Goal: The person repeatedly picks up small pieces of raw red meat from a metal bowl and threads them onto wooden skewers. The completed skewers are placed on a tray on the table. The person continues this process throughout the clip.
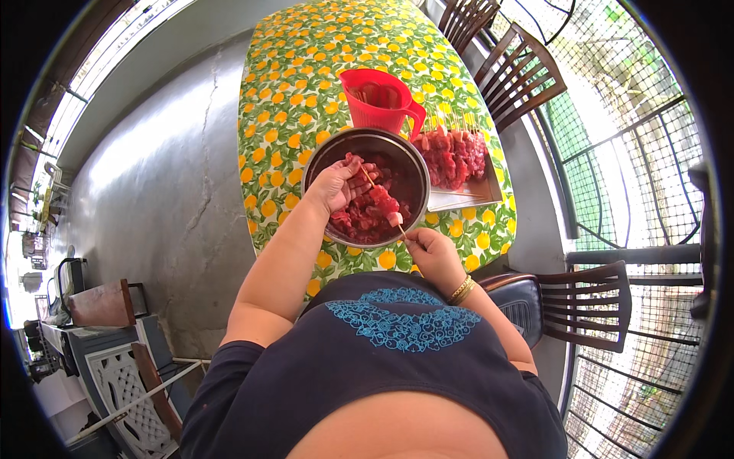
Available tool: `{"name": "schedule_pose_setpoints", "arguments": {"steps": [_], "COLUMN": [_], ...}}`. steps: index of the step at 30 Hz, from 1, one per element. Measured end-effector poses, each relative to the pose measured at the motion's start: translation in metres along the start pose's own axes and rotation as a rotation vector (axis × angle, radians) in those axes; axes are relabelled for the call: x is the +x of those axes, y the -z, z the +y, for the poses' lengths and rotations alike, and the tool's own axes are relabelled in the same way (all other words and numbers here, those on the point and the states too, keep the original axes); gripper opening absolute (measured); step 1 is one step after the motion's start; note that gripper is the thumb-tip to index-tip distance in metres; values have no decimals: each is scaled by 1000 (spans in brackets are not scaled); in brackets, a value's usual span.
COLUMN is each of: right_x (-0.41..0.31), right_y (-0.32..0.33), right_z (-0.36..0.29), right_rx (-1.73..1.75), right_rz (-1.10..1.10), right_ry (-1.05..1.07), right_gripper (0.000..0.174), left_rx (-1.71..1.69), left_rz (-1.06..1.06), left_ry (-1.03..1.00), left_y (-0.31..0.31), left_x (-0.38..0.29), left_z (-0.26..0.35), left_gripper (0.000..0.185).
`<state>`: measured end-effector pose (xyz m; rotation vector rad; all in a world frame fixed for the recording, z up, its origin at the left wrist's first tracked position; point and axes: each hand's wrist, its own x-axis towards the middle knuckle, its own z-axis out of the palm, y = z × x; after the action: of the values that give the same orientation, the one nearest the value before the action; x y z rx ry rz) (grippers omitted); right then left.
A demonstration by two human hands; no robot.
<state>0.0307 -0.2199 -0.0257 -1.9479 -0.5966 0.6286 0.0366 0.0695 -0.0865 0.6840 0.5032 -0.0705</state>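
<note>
My right hand (431, 252) pinches the near end of a thin wooden skewer (402, 230), which slants over the near right part of a metal bowl. Raw red meat and a pale pink chunk (395, 219) are threaded on it. My left hand (343, 182) is above the bowl, holding a piece of raw meat (354, 163) at the skewer's far end. More raw meat pieces (361, 221) lie in the bowl (425, 195). Right of it, a shallow tray (487, 198) holds several loaded meat skewers (453, 158) side by side, with a few bare sticks (459, 196) nearer me.
A red plastic pitcher (375, 119) stands just behind the bowl, with things inside that I cannot make out. The table wears a fruit-patterned cloth (298, 86). Wooden chairs (522, 74) stand along the right side, and another chair (585, 307) is near my right elbow.
</note>
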Motion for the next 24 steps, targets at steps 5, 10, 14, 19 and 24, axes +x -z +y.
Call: {"name": "schedule_pose_setpoints", "arguments": {"steps": [5,10,14,19,24], "right_x": [0,-2,0,-2,-3], "right_y": [-1,2,2,2,4], "right_z": [-4,-7,-8,-9,-14], "right_rx": [-17,-7,-27,-4,-28], "right_rz": [39,31,40,65,91], "right_ry": [56,85,96,110,128], "right_gripper": [17,16,16,15,15], "left_rx": [89,151,57,65,-81], "left_rz": [94,73,7,-40,-25], "left_ry": [-120,-285,-407,-379,-319], "left_y": [-8,-17,-20,-22,-32], "left_x": [0,-3,-1,-2,-7], "left_z": [-1,-3,-6,-6,-3], "left_gripper": [10,12,14,13,10]}}
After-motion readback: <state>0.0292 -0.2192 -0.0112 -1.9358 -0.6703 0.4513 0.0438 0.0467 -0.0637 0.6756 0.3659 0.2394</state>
